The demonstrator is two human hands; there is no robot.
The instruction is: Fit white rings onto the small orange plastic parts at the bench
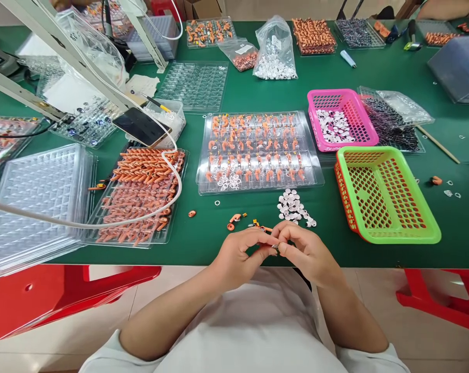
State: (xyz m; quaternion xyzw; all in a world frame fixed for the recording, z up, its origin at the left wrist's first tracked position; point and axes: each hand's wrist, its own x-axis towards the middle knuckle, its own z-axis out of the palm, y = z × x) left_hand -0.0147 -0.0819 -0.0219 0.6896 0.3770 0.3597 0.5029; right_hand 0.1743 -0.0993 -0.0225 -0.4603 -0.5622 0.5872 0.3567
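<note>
My left hand (245, 254) and my right hand (303, 253) meet at the near edge of the green table. Both pinch a tiny dark part (275, 247), mostly covered by the fingertips, so its kind does not show. Just beyond the fingers lie loose orange earphone-like pieces (234, 218) with small yellow bits. A pile of round white discs (292, 206) is spread behind my right hand. Further back, a clear tray (261, 192) holds rows of orange pieces, with white rings (229, 181) heaped in its front left part.
At right stand a green basket (432, 235) and a pink basket (368, 142) with white discs. On the left are a clear tray of orange parts (133, 207), stacked clear trays (40, 186), a phone (141, 126) and a white cable (141, 216). Red stools (44, 295) flank me.
</note>
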